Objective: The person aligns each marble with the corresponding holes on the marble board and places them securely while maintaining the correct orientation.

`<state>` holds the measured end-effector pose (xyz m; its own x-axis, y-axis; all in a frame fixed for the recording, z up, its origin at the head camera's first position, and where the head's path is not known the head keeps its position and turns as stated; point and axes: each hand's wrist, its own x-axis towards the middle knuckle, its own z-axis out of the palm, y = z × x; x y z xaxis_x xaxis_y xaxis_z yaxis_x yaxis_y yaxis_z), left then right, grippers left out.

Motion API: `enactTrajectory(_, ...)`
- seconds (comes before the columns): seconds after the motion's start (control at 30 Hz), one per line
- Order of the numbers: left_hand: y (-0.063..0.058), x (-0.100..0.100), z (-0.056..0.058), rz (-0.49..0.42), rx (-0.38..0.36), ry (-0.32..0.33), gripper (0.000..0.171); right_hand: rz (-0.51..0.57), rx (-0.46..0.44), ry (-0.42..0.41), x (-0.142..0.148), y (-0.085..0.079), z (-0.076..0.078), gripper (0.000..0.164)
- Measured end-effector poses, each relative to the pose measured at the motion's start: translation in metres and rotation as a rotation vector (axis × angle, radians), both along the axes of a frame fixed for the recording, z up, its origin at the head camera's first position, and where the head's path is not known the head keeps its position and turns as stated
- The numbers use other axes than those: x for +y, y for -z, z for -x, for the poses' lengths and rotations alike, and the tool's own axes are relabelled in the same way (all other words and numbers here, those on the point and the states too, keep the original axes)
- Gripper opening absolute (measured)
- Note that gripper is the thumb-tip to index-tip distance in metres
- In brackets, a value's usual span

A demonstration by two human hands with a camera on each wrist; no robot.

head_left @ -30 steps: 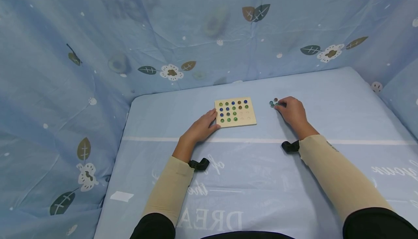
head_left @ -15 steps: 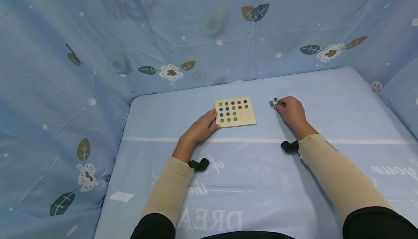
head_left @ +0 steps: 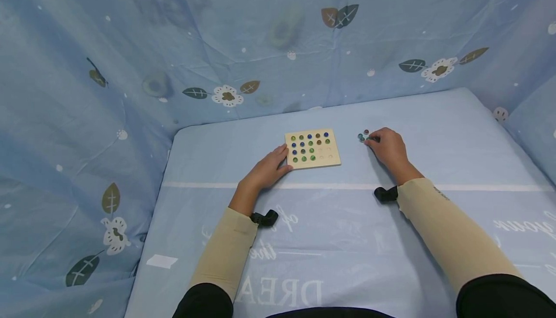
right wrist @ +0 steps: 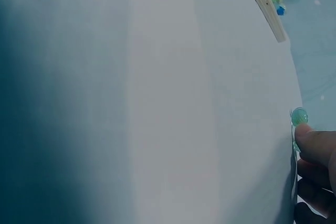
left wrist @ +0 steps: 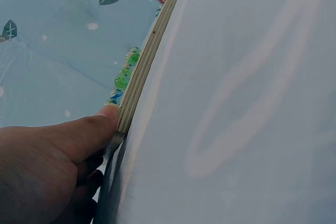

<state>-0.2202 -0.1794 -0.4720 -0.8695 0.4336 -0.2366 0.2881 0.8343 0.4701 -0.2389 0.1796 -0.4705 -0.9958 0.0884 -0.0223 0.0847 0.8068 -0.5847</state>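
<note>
A pale wooden board (head_left: 325, 160) lies on the table, with green, blue and brownish-red glass marbles (head_left: 312, 150) seated in rows. Bare round hollows show at its front right. My left hand (head_left: 267, 167) rests against the board's left side, its fingers along that edge and its thumb at the front left corner. To the right of the board, my right hand (head_left: 388, 149) reaches down to a small group of loose marbles (head_left: 361, 136). Its thumb and forefinger pinch a green marble, mostly hidden by the fingers; another green marble (right wrist: 300, 116) sits just beyond the thumb tip.
A pale blue printed cloth covers the table (head_left: 330, 241), with a white stripe running across it. Blue patterned curtains (head_left: 278, 57) stand at the back and sides. A white patch (head_left: 162, 261) lies at the front left.
</note>
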Motion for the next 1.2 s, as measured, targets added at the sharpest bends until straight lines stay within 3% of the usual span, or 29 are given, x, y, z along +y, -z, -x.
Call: enactTrajectory(1.2,-0.0012,0.0015,0.0003,0.008,-0.009,-0.007,0.074,0.005,0.029,-0.002,0.0001,0.0001,-0.0020,0.029)
